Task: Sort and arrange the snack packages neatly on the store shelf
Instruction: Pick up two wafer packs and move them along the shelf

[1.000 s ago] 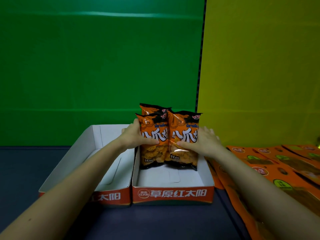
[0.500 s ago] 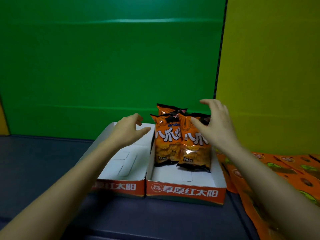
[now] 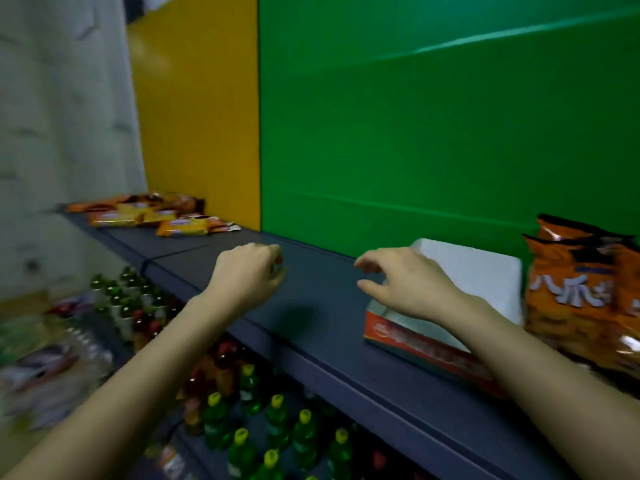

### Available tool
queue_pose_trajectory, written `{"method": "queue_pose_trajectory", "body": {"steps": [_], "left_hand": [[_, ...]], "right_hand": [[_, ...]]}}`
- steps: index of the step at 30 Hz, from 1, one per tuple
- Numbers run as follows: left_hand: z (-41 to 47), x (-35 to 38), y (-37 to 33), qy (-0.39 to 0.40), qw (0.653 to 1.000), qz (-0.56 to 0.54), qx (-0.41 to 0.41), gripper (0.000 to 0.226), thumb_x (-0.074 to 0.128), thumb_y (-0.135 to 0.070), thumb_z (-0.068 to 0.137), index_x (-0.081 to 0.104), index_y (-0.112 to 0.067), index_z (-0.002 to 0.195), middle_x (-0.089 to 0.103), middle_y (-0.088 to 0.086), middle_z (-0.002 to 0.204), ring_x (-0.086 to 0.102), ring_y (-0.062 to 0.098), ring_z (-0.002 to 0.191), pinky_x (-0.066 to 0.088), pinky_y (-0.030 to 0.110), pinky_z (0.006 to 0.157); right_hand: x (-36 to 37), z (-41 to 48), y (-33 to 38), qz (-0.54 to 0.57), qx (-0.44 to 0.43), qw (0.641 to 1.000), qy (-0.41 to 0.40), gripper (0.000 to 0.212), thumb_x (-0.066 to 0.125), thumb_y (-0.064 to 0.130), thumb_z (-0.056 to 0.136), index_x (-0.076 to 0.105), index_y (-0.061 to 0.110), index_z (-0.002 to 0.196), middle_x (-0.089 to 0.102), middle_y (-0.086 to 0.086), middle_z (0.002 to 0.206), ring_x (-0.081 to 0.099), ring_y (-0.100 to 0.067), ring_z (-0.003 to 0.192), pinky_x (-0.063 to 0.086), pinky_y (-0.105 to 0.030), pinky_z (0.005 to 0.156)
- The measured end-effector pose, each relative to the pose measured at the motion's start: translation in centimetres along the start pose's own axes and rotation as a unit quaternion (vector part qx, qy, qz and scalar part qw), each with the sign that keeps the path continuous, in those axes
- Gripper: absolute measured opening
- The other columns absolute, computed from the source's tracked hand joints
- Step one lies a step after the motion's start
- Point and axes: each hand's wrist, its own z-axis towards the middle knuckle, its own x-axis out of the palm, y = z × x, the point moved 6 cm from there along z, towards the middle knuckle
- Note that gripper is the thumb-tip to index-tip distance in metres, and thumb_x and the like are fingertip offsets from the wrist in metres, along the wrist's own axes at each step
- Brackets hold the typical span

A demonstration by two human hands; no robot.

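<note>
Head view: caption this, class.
Left hand hovers over dark grey shelf, right hand over white cardboard tray beside orange snack bags.

Between my left hand (image 3: 247,275) and my right hand (image 3: 405,282) the shelf (image 3: 311,327) lies bare back to the green panel (image 3: 433,133), leaving room to reach in. On the right, a box (image 3: 485,271) sits just below my right hand, and bags (image 3: 571,299) stand beside it, blocking that side. Far left, packs (image 3: 149,214) lie by the yellow panel (image 3: 201,116), well apart from my left hand. Bottles (image 3: 277,427) crowd the level below.
</note>
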Motion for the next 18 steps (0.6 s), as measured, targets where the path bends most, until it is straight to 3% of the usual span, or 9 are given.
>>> {"method": "queue_pose_trajectory", "body": {"steps": [5, 11, 18], "left_hand": [[-2.4, -0.4, 10.5, 0.014, 0.999, 0.037, -0.036, 0.028, 0.048, -0.043, 0.091, 0.058, -0.021, 0.106, 0.066, 0.001, 0.107, 0.060, 0.027, 0.103, 0.044, 0.032, 0.073], [-4.0, 0.1, 22.4, 0.043, 0.996, 0.073, -0.040, 0.026, 0.046, -0.043, 0.091, 0.059, -0.021, 0.099, 0.066, 0.003, 0.102, 0.060, 0.027, 0.099, 0.033, 0.029, 0.063], [-4.3, 1.2, 33.4, 0.067, 0.993, 0.079, -0.055, 0.032, 0.045, -0.045, 0.091, 0.059, -0.019, 0.103, 0.067, 0.001, 0.100, 0.062, 0.026, 0.097, 0.042, 0.030, 0.065]], "right_hand": [[4.2, 5.7, 8.5, 0.026, -0.045, 0.998, 0.021, 0.035, 0.051, 0.042, 0.090, 0.055, 0.031, 0.123, 0.060, 0.012, 0.124, 0.056, -0.014, 0.115, 0.048, -0.035, 0.095], [8.8, 12.6, 17.9, 0.067, -0.037, 0.997, 0.028, 0.034, 0.052, 0.042, 0.091, 0.056, 0.031, 0.122, 0.061, 0.009, 0.121, 0.057, -0.015, 0.112, 0.047, -0.034, 0.090], [13.0, 20.2, 25.2, 0.104, -0.002, 0.994, 0.039, 0.032, 0.055, 0.043, 0.088, 0.060, 0.031, 0.117, 0.064, 0.008, 0.118, 0.058, -0.019, 0.111, 0.047, -0.034, 0.090]]}}
